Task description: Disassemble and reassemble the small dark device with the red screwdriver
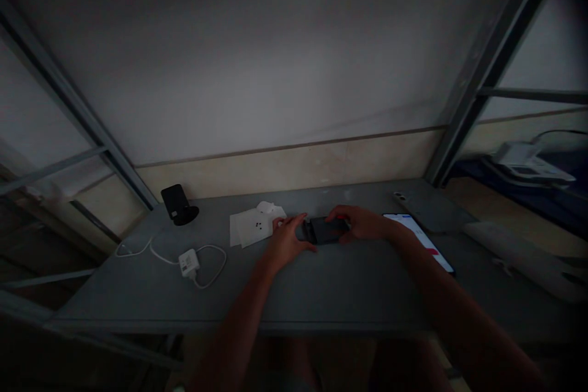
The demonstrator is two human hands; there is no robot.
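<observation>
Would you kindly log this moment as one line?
left hand: at black rectangular device's left end | right hand: gripping its right end | nearby: white paper sheets, lit-screen phone

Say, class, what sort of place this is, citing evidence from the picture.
Probably an indoor desk space, possibly in a dormitory: a grey tabletop, metal posts by its back corners, and a white power adapter with cable on it.

Both hands (287, 237) (356, 222) forward (fingers (335, 213) bent)
</observation>
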